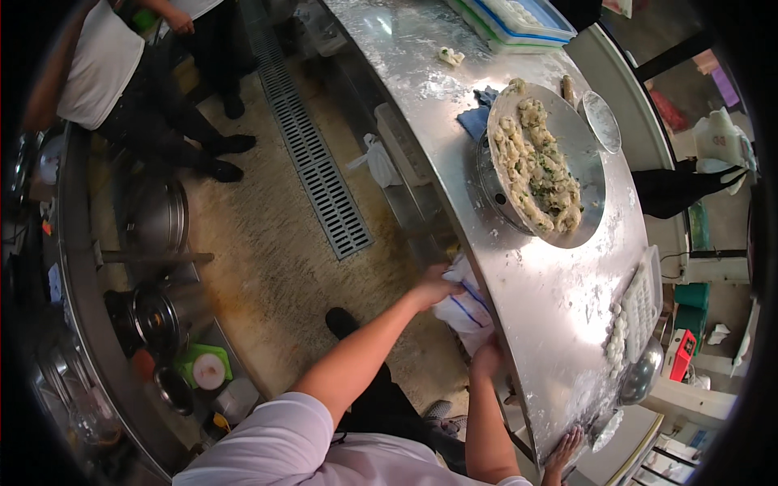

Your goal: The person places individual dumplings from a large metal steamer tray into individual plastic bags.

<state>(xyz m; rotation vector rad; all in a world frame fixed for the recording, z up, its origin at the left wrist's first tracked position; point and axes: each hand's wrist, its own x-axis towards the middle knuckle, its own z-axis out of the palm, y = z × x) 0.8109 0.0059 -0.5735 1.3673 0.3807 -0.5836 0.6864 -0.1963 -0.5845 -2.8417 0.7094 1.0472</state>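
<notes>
Beside the near edge of the steel table, below its top, I hold a white bag with blue lines point(465, 311); whether it is cloth or plastic I cannot make out. My left hand point(434, 287) is closed on its upper left part. At the lower right end of the bag, my right hand point(486, 359) grips it next to the table edge, its fingers partly hidden. On the steel table point(519, 300) stands a wide metal bowl point(590, 212) of pale, lumpy filling with green bits point(536, 162).
Another person's hand point(562, 454) rests on the table's near corner. Small dough pieces point(616, 340) lie beside a white tray point(644, 296). A blue cloth point(476, 120) is by the bowl. Two people stand at upper left near a floor drain point(312, 154); pots point(158, 219) line the left shelf.
</notes>
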